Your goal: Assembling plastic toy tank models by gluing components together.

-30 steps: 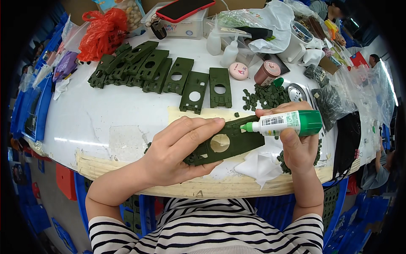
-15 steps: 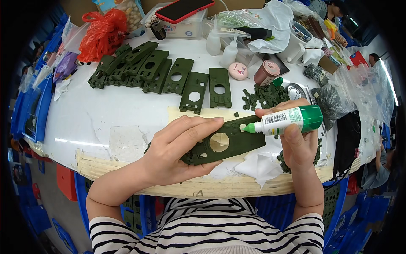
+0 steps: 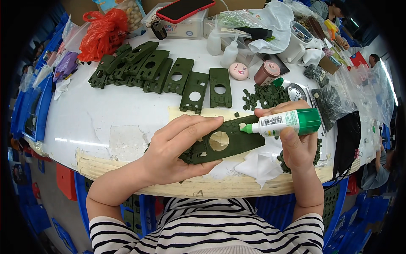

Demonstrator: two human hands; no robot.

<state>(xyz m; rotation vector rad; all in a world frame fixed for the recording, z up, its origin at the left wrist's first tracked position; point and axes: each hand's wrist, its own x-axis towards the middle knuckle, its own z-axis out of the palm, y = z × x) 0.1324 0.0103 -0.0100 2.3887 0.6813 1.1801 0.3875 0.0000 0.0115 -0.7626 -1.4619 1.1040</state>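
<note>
My left hand [image 3: 175,146] is closed around one end of a dark green plastic model hull [image 3: 243,144], thumb below and fingers on top. The hull has a large round hole and a small square opening. My right hand [image 3: 296,139] grips a green and white glue bottle [image 3: 292,122], held almost level with its green nozzle pointing left. The nozzle tip is at a small opening near the hull's far edge; whether it touches is too small to tell. Part of the right fingers is hidden behind the bottle and hull.
Several similar green hulls [image 3: 179,76] lie across the back of the table. Small green parts [image 3: 268,96] are heaped at the right, near a round pink case [image 3: 238,71]. A white tissue [image 3: 258,167] lies by the front edge. White squeeze bottles [image 3: 229,54] stand behind.
The glue bottle has shifted very slightly left in my right hand, its nozzle staying by the same opening. The hull has barely moved.
</note>
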